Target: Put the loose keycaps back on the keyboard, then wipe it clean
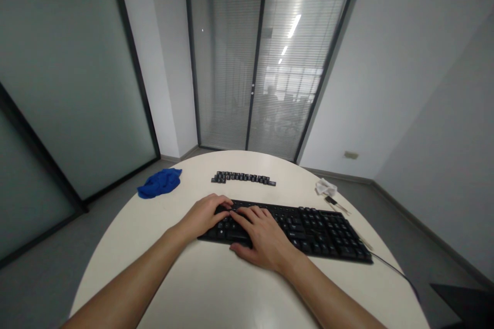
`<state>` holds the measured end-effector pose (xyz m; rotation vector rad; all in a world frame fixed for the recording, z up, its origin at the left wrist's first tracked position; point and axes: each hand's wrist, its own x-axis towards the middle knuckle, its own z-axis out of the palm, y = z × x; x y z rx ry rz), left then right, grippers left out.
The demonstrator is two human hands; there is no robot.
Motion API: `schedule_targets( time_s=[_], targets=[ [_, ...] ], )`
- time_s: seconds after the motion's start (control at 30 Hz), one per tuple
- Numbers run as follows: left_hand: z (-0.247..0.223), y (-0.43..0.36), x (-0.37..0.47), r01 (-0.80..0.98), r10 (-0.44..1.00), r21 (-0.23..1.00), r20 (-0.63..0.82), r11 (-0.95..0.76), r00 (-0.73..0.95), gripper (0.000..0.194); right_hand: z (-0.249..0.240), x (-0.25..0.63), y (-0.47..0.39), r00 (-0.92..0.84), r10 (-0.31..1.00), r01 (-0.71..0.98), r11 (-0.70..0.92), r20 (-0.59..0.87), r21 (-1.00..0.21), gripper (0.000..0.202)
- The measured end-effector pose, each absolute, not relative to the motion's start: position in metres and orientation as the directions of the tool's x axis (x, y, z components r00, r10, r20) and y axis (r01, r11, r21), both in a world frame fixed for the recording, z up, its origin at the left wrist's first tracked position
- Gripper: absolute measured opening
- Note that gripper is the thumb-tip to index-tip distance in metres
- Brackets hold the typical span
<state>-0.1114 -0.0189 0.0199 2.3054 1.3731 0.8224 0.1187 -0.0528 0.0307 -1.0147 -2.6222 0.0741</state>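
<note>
A black keyboard (320, 231) lies on the table in front of me, keys up. My left hand (204, 216) is over its left end, fingers curled and thumb bent in toward them above the keys. Whatever sits between those fingertips is too small or hidden to make out. Beside it, my right hand (264, 236) rests on the keyboard with fingers stretched out and thumb apart near the front edge. Its index fingertip meets the left thumb tip. Loose black keycaps (247, 177) stand in rows behind the keyboard. Both hands cover part of the keys.
On the pale round table (200, 288), a crumpled blue cloth (160, 183) lies at the far left. To the far right are a crumpled white tissue (326, 187) and a small brush-like tool (335, 202). The keyboard's cable (389, 266) runs over the right edge.
</note>
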Motion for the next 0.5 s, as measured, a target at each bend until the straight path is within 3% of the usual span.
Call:
schedule_targets(
  time_s=[0.13,0.33,0.5],
  targets=[
    [0.0211,-0.0202,-0.1102,0.706,0.880,0.526,0.312,-0.474,0.358,0.022,0.0293,0.1166,-0.0533,-0.688,0.665,0.653,0.742,0.289,-0.152,0.068],
    [0.0292,-0.0252,-0.1064,0.798,0.875,0.374,0.306,-0.472,0.374,0.012,0.0287,0.1165,-0.0521,-0.693,0.655,0.646,0.750,0.302,-0.146,0.066],
    [0.0282,-0.0263,-0.1061,0.811,0.876,0.355,0.318,-0.465,0.363,0.016,0.0299,0.1178,-0.0514,-0.697,0.650,0.638,0.755,0.303,-0.151,0.067]
  ],
)
